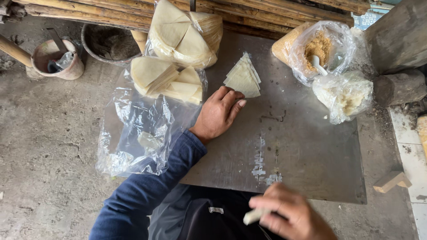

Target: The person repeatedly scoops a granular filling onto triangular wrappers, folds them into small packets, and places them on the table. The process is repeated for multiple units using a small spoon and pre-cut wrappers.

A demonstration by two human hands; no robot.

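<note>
Head view of a metal tabletop [307, 146] set over a concrete floor [44, 133]. The left hand [219, 113] lies palm down on the table, fingers loosely spread and grasping nothing; its fingertips rest just near of a small fan of triangular wrappers [243, 78], close to it, though contact cannot be told. A blue sleeve [147, 191] runs from that hand toward the near edge. The right hand [289, 215], blurred at the near edge of the table, is curled around a small pale roll [254, 216] whose end sticks out to the left. Left of the fan, two stacks of wrappers [167, 80] sit on a crumpled clear plastic sheet [133, 138] that hangs over the table's left side. Farther off, a larger bag of wrappers [184, 33] leans against bamboo poles [111, 11]. At the far right, an open bag of brown crumbs [320, 46] holds a white spoon [318, 64]; just near of it lies a bag of pale filling [344, 95]. On the floor at far left stand a clay pot [58, 60] and a dark basin [109, 42]. A wooden block [391, 181] lies on the floor at the near right.
</note>
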